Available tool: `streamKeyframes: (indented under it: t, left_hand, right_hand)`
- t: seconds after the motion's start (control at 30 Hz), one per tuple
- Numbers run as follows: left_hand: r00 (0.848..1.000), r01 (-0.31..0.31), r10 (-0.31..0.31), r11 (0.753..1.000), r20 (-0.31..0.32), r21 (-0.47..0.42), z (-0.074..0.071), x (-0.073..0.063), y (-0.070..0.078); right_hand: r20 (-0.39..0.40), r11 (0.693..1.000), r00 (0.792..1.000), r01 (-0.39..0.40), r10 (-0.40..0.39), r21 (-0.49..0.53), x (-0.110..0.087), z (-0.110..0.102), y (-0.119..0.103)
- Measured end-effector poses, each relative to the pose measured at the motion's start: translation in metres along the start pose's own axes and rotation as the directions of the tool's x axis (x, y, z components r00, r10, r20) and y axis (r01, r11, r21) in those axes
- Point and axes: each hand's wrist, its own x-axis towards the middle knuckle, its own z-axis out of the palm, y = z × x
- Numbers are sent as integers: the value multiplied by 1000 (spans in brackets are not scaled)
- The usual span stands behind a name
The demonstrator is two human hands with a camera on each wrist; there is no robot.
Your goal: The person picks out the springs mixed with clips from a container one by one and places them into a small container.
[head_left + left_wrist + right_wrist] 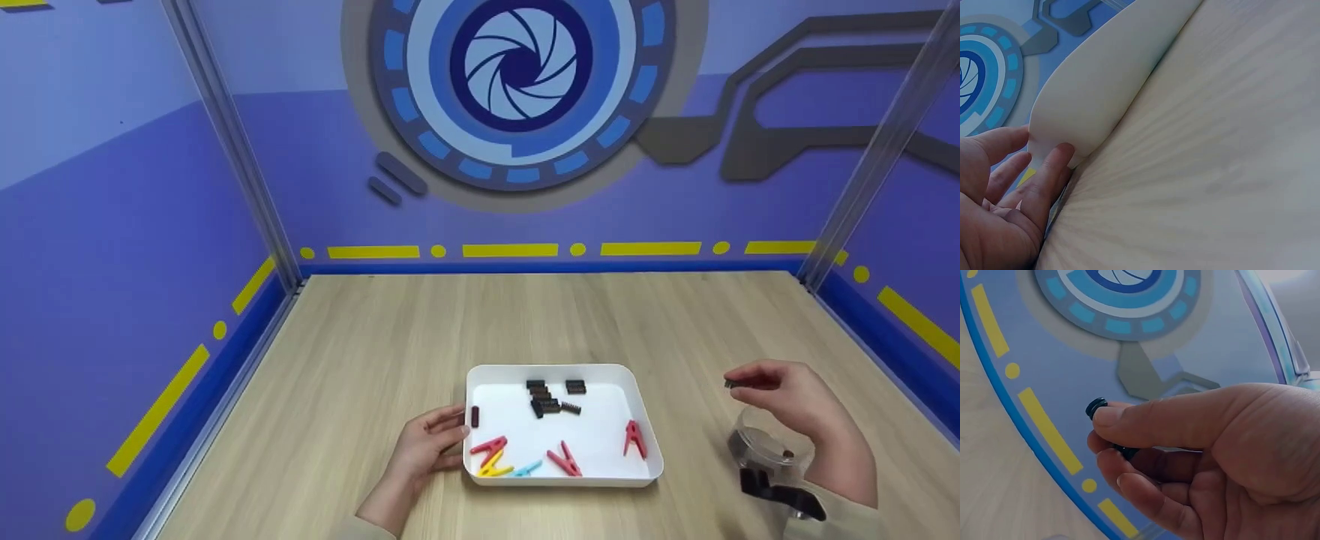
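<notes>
My left hand [424,446] is at the left wall of a white tray [562,480], its fingertips resting against the side and rim. In the left wrist view, the fingers [1053,163] touch the tray's outer corner [1078,107]. My right hand [799,397] is raised to the right of the tray and pinches a small black spring [1096,406] between thumb and fingertips. More black shows between the lower fingers, mostly hidden. Below this hand stands a clear round container [750,442], partly covered by the wrist, with a small dark piece in it.
In the tray lie several black springs [550,406], a dark red piece [475,416], red clothespins [634,439], a yellow clothespin [495,466] and a light blue one [526,469]. Printed panels [300,172] enclose the wooden table [360,337] at the back and sides.
</notes>
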Motion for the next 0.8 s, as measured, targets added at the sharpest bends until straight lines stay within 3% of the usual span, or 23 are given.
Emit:
streamKeyframes:
  t: [0.3,0.53,0.8]
  left_hand:
    - [1000,7,-7,1000,-10,11,0,-1,1]
    - [1000,12,-11,999,-18,39,0,1,1]
    - [1000,-4,5,1000,11,-6,-1,-1,1]
  right_hand:
    - [79,997,994,-80,79,16,-8,-20,21]
    - [146,984,973,-176,178,-21,-11,-26,37]
    - [210,986,963,-168,166,-12,-14,-24,47]
